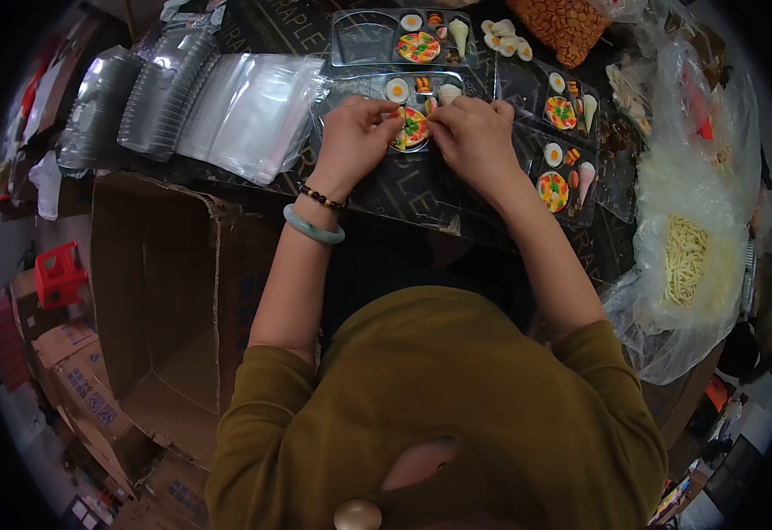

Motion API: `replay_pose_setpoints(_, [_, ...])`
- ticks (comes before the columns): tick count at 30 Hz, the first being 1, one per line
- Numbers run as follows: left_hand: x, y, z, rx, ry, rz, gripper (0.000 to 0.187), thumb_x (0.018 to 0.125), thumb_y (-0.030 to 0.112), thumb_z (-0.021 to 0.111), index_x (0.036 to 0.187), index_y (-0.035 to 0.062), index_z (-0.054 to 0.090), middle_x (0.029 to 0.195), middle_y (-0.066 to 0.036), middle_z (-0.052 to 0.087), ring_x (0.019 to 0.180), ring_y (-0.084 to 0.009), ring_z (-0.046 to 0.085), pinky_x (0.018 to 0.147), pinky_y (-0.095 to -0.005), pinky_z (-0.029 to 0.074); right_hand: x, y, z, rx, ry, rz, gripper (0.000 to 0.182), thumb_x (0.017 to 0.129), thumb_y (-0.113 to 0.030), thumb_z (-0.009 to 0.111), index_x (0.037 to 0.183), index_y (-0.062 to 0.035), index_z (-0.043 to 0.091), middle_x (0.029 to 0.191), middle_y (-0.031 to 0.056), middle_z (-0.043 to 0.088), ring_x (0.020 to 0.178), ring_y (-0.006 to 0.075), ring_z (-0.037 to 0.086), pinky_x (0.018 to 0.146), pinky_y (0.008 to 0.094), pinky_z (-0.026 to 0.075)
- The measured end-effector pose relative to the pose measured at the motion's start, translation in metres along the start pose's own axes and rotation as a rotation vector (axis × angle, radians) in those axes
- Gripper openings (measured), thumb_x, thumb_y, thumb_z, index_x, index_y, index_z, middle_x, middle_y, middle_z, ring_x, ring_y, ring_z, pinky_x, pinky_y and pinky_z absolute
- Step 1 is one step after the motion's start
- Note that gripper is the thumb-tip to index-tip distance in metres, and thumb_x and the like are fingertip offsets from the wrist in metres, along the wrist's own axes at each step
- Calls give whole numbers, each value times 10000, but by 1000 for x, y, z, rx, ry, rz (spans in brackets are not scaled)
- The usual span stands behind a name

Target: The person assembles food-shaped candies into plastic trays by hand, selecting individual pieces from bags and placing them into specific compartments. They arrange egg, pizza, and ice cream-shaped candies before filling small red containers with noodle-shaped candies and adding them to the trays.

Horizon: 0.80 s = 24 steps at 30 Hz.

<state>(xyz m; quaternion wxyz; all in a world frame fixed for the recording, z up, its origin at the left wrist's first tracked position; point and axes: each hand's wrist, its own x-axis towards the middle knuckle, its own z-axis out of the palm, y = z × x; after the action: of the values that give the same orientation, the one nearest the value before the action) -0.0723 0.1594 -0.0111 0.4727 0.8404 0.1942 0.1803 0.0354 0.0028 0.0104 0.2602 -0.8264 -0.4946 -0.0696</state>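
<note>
A clear plastic tray [351, 86] lies on the dark table between my hands, holding a toy fried egg [397, 90], small orange pieces and a toy pizza [413, 130]. My left hand [357, 141] has its fingers pinched at the pizza's left edge. At the pizza's right edge are the closed fingertips of my right hand [477, 141]. Whether either hand grips the pizza or a smaller piece is too small to tell. Similar filled trays lie behind and to the right, one behind with another pizza [418, 48].
Stacked clear trays [167, 93] and plastic sleeves [249, 115] lie at the left. An open cardboard box [156, 300] stands below them. At the right are plastic bags, one with pale sticks [686, 261]; orange-brown pieces [560, 28] lie at the back.
</note>
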Motion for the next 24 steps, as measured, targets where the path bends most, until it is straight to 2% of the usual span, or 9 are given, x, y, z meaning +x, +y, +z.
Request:
replay_pose_setpoints(2, [-2,-6,-5,-13,-43,-24,231,784,96,745,1006,42,711,839,-48,614,740,-107,607,655,-247,498,-4,2,1,5,13,-29,67,782,-184,679,755,-124,687,796,20,595,838,217,589,823,422,329])
replay_pose_setpoints(11, [-2,-7,-1,74,-17,-24,235,764,114,764,986,55,718,854,-71,632,727,-140,617,658,-260,496,-5,-7,1,-28,25,-160,51,761,-175,687,746,-130,671,822,9,564,870,186,563,827,412,323])
replay_pose_setpoints(14, [-1,-5,0,54,16,-16,218,722,116,763,927,49,728,835,-126,625,713,-233,648,660,-312,520,-14,-8,4,-18,22,-212,49,767,-179,687,755,-135,669,833,4,562,867,182,558,831,410,322])
replay_pose_setpoints(15, [-1,-5,0,58,21,-12,215,724,119,762,926,50,728,831,-125,626,708,-232,647,656,-311,519,-15,-8,4,-14,26,-230,49,769,-181,687,761,-137,669,838,2,561,864,181,556,832,409,321])
replay_pose_setpoints(21, [-1,-4,-1,75,39,-1,206,733,129,759,922,53,730,809,-124,622,684,-221,639,637,-306,514,-10,-4,-7,23,5,-167,68,791,-199,683,824,-140,679,876,8,561,882,188,553,856,405,314])
replay_pose_setpoints(24, [-2,-2,0,53,38,8,208,732,129,762,922,52,729,790,-121,615,672,-216,630,626,-303,506,-10,0,-4,-76,-61,-195,162,781,-182,709,940,-155,694,901,-6,573,887,176,560,842,390,323])
